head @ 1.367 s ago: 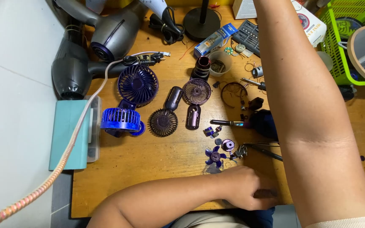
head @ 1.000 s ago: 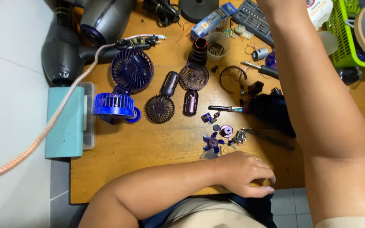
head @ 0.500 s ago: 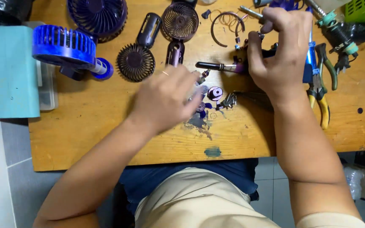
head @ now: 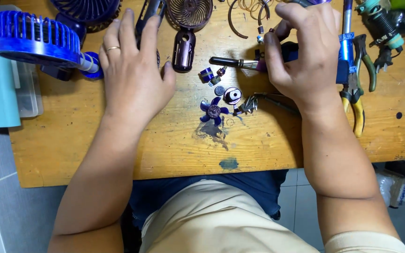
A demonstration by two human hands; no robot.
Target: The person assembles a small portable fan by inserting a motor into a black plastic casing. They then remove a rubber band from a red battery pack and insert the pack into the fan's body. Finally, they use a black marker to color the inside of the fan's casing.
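— Where are the hands?
— The left hand (head: 134,77) lies flat, fingers spread, left of the little purple fan blade (head: 213,111) on the counter (head: 94,140). The right hand (head: 305,51), up and right of it, pinches a dark part (head: 290,50).

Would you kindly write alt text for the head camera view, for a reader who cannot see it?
Seen from above, a person's left hand lies flat on a wooden workbench while the right hand grips a small dark part. Between them lie a purple fan blade and tiny pieces; a blue fan guard and pliers flank them.
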